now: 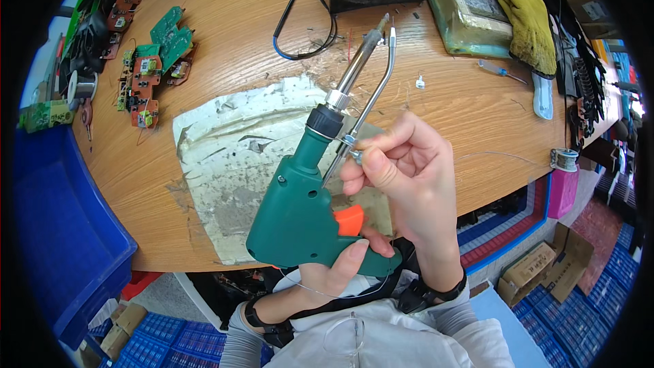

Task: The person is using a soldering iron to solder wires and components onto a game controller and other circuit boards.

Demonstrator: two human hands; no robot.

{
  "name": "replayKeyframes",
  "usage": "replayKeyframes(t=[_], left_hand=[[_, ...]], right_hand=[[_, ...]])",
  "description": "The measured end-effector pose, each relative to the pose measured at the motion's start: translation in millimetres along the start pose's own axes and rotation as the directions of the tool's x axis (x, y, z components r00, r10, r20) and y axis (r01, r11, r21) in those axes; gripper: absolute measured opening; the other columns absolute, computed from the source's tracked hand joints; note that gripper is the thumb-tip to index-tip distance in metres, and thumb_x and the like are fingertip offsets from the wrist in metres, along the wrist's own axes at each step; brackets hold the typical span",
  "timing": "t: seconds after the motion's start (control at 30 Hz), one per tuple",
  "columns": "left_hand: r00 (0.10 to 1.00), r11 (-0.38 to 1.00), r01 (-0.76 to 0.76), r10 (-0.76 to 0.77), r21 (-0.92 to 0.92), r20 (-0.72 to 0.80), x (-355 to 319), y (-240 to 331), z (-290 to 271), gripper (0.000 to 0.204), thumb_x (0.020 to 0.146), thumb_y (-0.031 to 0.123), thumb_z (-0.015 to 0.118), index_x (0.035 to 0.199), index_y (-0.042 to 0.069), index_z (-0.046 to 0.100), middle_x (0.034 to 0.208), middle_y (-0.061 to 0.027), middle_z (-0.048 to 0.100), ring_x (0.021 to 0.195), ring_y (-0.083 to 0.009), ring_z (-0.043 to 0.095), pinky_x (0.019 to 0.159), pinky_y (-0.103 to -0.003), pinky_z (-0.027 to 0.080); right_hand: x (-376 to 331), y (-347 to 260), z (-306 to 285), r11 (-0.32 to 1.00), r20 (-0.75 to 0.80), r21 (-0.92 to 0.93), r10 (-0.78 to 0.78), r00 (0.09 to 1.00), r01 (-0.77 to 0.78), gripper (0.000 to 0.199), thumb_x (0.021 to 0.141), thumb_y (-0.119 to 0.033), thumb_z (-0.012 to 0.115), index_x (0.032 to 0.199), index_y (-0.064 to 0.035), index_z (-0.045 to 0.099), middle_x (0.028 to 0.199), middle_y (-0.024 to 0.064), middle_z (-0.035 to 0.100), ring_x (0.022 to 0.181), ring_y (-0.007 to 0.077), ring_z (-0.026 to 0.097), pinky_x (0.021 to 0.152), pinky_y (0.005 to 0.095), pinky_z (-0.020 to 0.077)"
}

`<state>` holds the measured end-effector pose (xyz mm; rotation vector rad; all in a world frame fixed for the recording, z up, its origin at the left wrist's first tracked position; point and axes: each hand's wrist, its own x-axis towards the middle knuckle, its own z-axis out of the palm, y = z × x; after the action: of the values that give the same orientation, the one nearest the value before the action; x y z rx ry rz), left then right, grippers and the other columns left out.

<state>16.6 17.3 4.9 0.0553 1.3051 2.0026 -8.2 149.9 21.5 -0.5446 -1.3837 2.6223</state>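
I see the left hand [334,277] clamped round the handle of a green soldering gun [289,215], over the near edge of the desk [490,143]; the right hand [414,176] pinches a metal fitting [349,141] on its slim tube [377,92].

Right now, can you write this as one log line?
left hand: holds green soldering gun | right hand: pinches metal fitting on thin tube | worn sheet: on table below gun

Bright light glints on the silver metal barrel [358,65], while fisheye distortion bows the brown wood-grain tabletop [225,41] toward blackened corners.
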Motion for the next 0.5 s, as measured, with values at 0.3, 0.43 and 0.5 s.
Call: replayKeyframes(t=[0.3,0.43,0.5], left_hand=[[0.998,0.997,-0.059,0.057,0.053,0.025,-1.3,-4.5,-1.0,0.038,0.081,0.026,0.045,0.103,-0.004,0.033,0.072,-0.0159,0.052,0.064,-0.0236,0.055,0.060,-0.036,0.048],[0.998,0.996,-0.058,0.057,0.060,0.019,-0.6,-3.5,1.4,0.038,0.082,0.025,0.045,0.103,-0.003,0.034,0.073,-0.0160,0.052,0.064,-0.0236,0.055,0.061,-0.036,0.048],[0.997,0.997,-0.073,0.074,0.026,-0.020,1.1,-3.3,2.6,0.038,0.081,0.026,0.045,0.104,-0.003,0.034,0.073,-0.0160,0.052,0.064,-0.0231,0.055,0.060,-0.035,0.048]], right_hand=[[5.6,-1.3,-12.8,0.946,0.142,0.222,0.209,0.968,-0.237,0.009,0.080,-0.006,0.054,0.074,-0.0024,0.047,0.070,0.0092,0.058,0.061,0.0123,0.057,0.057,0.0225,0.0483],[4.2,-1.3,-9.7,0.883,0.135,0.339,0.294,0.946,-0.323,0.008,0.080,-0.007,0.053,0.076,-0.0018,0.049,0.072,0.0103,0.058,0.063,0.0130,0.058,0.059,0.0233,0.0493],[1.8,-1.5,-0.4,0.926,0.059,0.267,0.262,0.963,-0.268,0.008,0.081,-0.008,0.052,0.078,-0.0026,0.047,0.072,0.0108,0.058,0.061,0.0134,0.058,0.057,0.0229,0.0494]])
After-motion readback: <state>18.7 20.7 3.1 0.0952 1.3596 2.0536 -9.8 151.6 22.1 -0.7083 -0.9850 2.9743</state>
